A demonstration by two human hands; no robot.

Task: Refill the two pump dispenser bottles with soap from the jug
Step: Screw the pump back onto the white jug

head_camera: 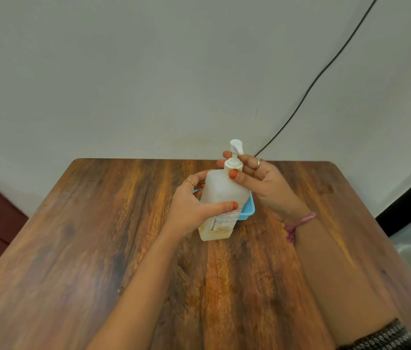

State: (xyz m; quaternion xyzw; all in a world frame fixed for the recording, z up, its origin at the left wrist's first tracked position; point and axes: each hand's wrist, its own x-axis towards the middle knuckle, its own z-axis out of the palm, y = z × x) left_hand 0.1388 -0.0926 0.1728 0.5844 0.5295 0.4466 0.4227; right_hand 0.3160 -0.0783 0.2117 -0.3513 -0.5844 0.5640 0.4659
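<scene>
A plain indoor room: wooden table (98,248) against a bare wall (149,72).

Near the middle of the frame, a translucent, square-shouldered plastic pump dispenser bottle (222,200) with a printed label stands on a brown wood-grain table (98,236), a thin layer of yellowish liquid at its bottom. The left hand (194,205) grips the bottle's body from the left, thumb across its front. The right hand (257,183) pinches the white plastic pump collar (233,166) at the neck. Behind the bottle sits a small blue plastic basket (246,210). A black cable (325,72) runs down the pale wall at upper right.
</scene>
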